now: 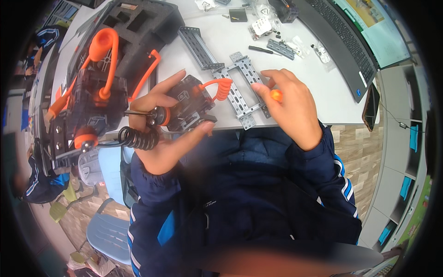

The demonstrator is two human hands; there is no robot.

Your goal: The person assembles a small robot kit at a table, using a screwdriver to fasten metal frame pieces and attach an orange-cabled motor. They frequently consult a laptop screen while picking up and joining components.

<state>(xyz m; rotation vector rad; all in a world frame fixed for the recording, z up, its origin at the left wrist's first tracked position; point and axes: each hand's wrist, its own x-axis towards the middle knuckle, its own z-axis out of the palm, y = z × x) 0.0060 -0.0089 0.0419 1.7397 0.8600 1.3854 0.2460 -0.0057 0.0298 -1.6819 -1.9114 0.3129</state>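
Left of the frame (236,98), the module (183,104) is clasped in the half-curled left hand (161,151); by a snagged cord (224,89), it could be tugged loose. An orange piece (276,95), perhaps a handle, is held in the loosely curled right hand (295,104).

The right hand (295,100) hides most of an orange object (276,95), perhaps a handle.

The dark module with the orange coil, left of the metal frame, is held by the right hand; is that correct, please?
Not quite: the head view shows the left hand holding the dark module, left of the metal frame.
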